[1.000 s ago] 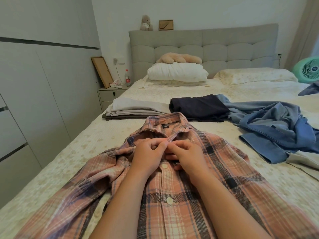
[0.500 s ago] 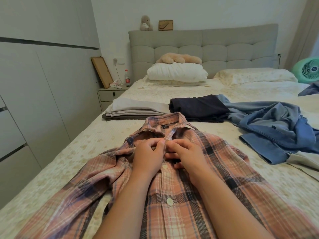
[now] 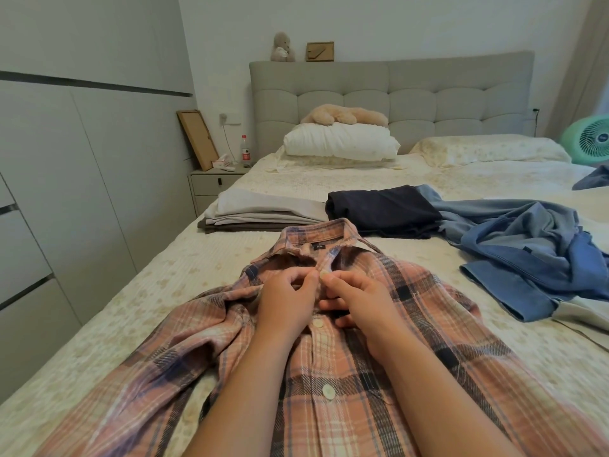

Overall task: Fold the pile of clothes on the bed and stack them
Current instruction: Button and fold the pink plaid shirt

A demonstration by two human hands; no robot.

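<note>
A pink plaid shirt (image 3: 412,341) lies front-up across the near part of the bed (image 3: 164,285), collar away from me. My left hand (image 3: 288,301) and my right hand (image 3: 361,303) meet on its button placket just below the collar, both pinching the fabric at a button. Lower buttons on the placket look fastened. Behind the shirt sit a folded stack of beige and grey clothes (image 3: 263,211) and a folded dark navy garment (image 3: 382,209). An unfolded heap of blue clothes (image 3: 527,249) lies to the right.
Pillows (image 3: 339,143) and a plush toy (image 3: 342,115) lie at the grey headboard. A nightstand (image 3: 214,186) with a bottle and a leaning frame stands left of the bed, beside a wardrobe wall. A green fan (image 3: 593,138) is at the far right.
Both hands stay on the placket near the collar; the fingertips have shifted slightly upward and closer together around the button. The shirt has not moved.
</note>
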